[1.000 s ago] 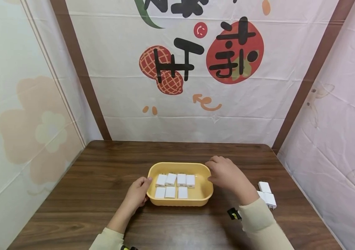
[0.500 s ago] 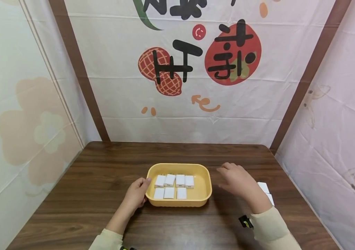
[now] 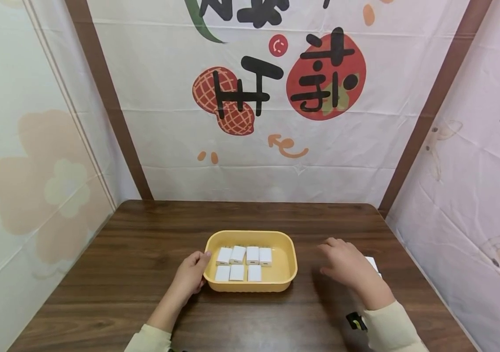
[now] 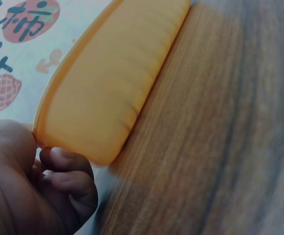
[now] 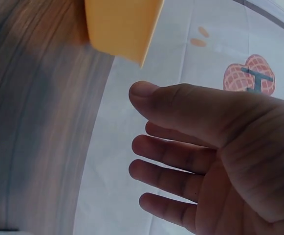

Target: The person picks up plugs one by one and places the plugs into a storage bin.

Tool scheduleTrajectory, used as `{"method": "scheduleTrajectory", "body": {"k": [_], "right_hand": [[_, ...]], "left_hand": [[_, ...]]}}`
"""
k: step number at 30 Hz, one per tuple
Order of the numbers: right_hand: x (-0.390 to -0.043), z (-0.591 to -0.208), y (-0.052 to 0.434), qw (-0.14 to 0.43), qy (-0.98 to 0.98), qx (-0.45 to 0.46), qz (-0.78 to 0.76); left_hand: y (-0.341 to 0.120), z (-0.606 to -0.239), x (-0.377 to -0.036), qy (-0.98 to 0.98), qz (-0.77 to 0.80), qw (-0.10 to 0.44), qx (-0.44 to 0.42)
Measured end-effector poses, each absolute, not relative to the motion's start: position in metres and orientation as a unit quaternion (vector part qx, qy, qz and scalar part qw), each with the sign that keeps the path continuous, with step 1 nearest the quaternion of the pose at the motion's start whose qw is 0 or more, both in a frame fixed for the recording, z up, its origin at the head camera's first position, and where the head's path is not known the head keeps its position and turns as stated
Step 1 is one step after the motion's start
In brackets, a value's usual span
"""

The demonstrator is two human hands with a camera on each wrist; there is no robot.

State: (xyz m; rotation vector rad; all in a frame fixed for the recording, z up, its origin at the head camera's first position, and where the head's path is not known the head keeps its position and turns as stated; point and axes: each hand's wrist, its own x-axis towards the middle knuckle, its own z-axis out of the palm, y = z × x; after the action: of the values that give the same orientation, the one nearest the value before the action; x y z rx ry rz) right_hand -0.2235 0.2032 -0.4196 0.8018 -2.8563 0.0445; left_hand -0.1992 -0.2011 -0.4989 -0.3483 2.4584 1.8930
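A yellow plastic basket (image 3: 250, 287) stands on the table with several white charger plugs (image 3: 252, 255) inside, laid in two rows. My left hand (image 3: 190, 274) grips its left end, thumb over the rim and fingers curled below; the left wrist view shows the same hold on the basket wall (image 4: 98, 83). To the right of the basket, my right hand (image 3: 348, 266) hovers over the table with nothing in it. In the right wrist view its fingers (image 5: 171, 149) are spread loosely, apart from the thumb.
More white charger plugs (image 3: 372, 263) lie at the right of the table (image 3: 166, 230), mostly hidden behind the right hand. Printed cloth walls (image 3: 250, 181) rise at the table's back and both sides.
My right hand has moved from the basket's right rim out to the right, towards the loose plugs, now covering most of them. The left hand keeps its grip on the basket.
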Motion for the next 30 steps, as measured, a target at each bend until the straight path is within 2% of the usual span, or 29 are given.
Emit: {"method": "scheduleTrajectory", "body": {"k": [17,30], "right_hand": [[-0.218,-0.432,0.233,0.081,-0.967,0.242,0.018],[-0.216,-0.443,0.251,0.035,-0.975,0.216,0.036]], "left_hand": [[-0.202,-0.499,-0.199,0.789,0.606,0.01,-0.105],[-0.2,-0.499,-0.199,0.784,0.612,0.009,-0.104]]}}
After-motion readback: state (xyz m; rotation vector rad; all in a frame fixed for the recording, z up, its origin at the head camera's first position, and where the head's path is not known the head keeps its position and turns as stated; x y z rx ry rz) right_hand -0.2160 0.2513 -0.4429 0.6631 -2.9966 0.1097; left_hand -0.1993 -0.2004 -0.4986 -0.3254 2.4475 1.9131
